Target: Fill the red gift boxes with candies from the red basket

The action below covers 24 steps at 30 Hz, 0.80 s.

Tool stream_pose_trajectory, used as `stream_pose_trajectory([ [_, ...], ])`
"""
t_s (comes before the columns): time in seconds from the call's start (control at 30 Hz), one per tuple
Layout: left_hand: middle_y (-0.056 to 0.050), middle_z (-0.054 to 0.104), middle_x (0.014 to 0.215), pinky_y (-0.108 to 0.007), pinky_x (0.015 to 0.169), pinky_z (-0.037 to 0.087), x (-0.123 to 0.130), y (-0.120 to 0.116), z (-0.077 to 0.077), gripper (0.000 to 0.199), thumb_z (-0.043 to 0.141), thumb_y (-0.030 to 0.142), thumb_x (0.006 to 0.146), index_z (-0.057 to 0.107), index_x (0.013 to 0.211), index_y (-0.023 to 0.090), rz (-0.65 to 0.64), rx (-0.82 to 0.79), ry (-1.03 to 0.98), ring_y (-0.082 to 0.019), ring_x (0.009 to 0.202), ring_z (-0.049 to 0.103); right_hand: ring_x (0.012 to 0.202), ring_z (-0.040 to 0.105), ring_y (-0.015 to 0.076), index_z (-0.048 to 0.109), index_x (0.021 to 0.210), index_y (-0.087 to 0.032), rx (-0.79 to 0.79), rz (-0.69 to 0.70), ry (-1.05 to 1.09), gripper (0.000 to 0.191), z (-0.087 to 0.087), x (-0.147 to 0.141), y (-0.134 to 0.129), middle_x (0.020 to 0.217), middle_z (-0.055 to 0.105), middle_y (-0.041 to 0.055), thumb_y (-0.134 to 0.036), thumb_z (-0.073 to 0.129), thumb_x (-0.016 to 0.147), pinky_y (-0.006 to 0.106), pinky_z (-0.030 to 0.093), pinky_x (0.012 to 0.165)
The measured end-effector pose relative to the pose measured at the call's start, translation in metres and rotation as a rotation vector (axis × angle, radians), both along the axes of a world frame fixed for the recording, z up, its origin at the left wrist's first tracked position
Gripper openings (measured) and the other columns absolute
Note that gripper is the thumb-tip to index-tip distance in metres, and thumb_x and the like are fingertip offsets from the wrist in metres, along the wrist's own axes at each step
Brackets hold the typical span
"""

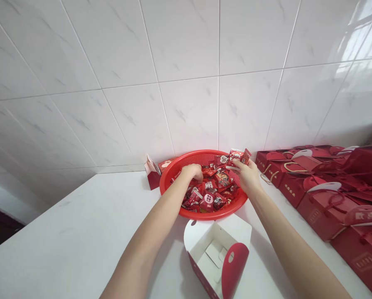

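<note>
Currently, left hand: the bare left hand (194,172) reaches down into the left half of a round red plastic basket (201,216) with a mesh wall, its fingers curled; their tips are hidden, so I cannot tell whether they grip anything
Right hand: the right hand (248,174), at the basket's right rim, pinches a shiny red-and-white printed packet (235,155) between thumb and fingers, upright above the rim
Basket: near the far edge of the smooth white surface (95,232), with a heap of small, mostly red wrapped packets (207,201) inside
Open box: a dark red cardboard box with a white interior (212,261) stands just in front of the basket, flaps spread, between the forearms
Right edge: dark red cardboard boxes with cord handles (321,214) line this side, toward the far right corner
Far edge: a small red-and-white folded carton (152,173) stands just left of the basket, before the white marbled tile wall (189,108)
</note>
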<state>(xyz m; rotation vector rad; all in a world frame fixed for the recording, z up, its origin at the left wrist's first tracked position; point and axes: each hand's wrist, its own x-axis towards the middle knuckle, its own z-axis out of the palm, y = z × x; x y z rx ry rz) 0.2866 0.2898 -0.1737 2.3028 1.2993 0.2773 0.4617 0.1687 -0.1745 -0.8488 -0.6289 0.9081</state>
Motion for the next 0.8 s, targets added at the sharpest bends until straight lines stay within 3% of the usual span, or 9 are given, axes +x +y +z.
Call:
stream_pose_trajectory([
  [0.13,-0.008,0.069,0.070,-0.037,0.077,0.050,0.000,-0.004,0.000,0.030,0.084,0.008,0.037,0.061,0.052,0.019,-0.014,0.055,-0.013,-0.034,0.087,0.067,0.063,0.068,0.0148,0.063,0.075,-0.017,0.000,-0.017,-0.002,0.016,0.001,-0.001,0.000,0.072,0.071,0.0010,-0.017,0.075,0.064,0.027,0.058,0.062],
  [0.2,-0.009,0.070,0.077,-0.038,0.083,0.049,0.003,-0.012,0.004,0.025,0.081,0.007,0.042,0.061,0.052,0.019,-0.034,0.101,-0.026,-0.035,0.095,0.066,0.065,0.068,0.0149,0.064,0.076,-0.017,0.006,-0.020,-0.007,0.016,0.001,-0.002,0.001,0.073,0.071,0.0007,-0.017,0.076,0.064,0.027,0.058,0.063],
  [0.33,-0.008,0.071,0.110,-0.034,0.097,0.043,0.022,-0.037,0.011,0.020,0.075,0.017,0.064,0.075,0.083,0.023,-0.191,0.169,-0.105,-0.031,0.113,0.060,0.066,0.067,0.0145,0.065,0.074,-0.017,0.014,-0.045,-0.003,0.015,0.001,-0.002,0.002,0.073,0.070,0.0001,-0.016,0.075,0.063,0.026,0.057,0.064],
  [0.43,-0.004,0.071,0.113,-0.032,0.096,0.044,0.039,-0.055,0.011,0.032,0.077,0.029,0.070,0.076,0.101,0.027,-0.417,0.128,-0.018,-0.029,0.109,0.062,0.066,0.066,0.0142,0.064,0.074,-0.017,0.015,-0.076,0.005,0.015,0.001,-0.002,0.002,0.071,0.070,-0.0005,-0.016,0.074,0.063,0.026,0.056,0.064],
  [0.5,-0.005,0.073,0.108,-0.035,0.099,0.042,0.046,-0.060,0.009,0.025,0.076,0.036,0.074,0.078,0.098,0.029,-0.466,0.158,0.140,-0.030,0.109,0.062,0.064,0.065,0.0134,0.064,0.073,-0.018,0.017,-0.093,0.009,0.015,0.001,-0.002,0.001,0.070,0.069,-0.0015,-0.016,0.074,0.062,0.025,0.055,0.062],
  [0.63,-0.011,0.072,0.105,-0.045,0.110,0.032,0.045,-0.052,0.004,0.013,0.081,0.033,0.068,0.076,0.073,0.022,-0.269,0.270,0.307,-0.036,0.116,0.055,0.063,0.064,0.0135,0.061,0.069,-0.018,0.017,-0.096,0.010,0.014,0.002,-0.002,-0.001,0.067,0.067,-0.0021,-0.016,0.073,0.062,0.026,0.055,0.062],
  [0.73,-0.016,0.071,0.106,-0.063,0.112,0.017,0.037,-0.038,-0.002,0.023,0.084,0.019,0.059,0.076,0.081,0.019,-0.096,0.305,0.343,-0.042,0.118,0.051,0.063,0.065,0.0151,0.062,0.070,-0.018,0.014,-0.079,-0.001,0.014,0.003,-0.003,-0.002,0.067,0.067,-0.0009,-0.017,0.074,0.063,0.029,0.057,0.063],
  [0.8,-0.017,0.071,0.105,-0.072,0.109,0.005,0.031,-0.029,-0.006,0.031,0.082,0.016,0.061,0.077,0.092,0.019,0.009,0.330,0.345,-0.045,0.122,0.046,0.064,0.066,0.0156,0.062,0.071,-0.018,0.013,-0.073,-0.008,0.015,0.003,-0.003,-0.002,0.068,0.067,-0.0005,-0.018,0.075,0.063,0.030,0.057,0.065],
])
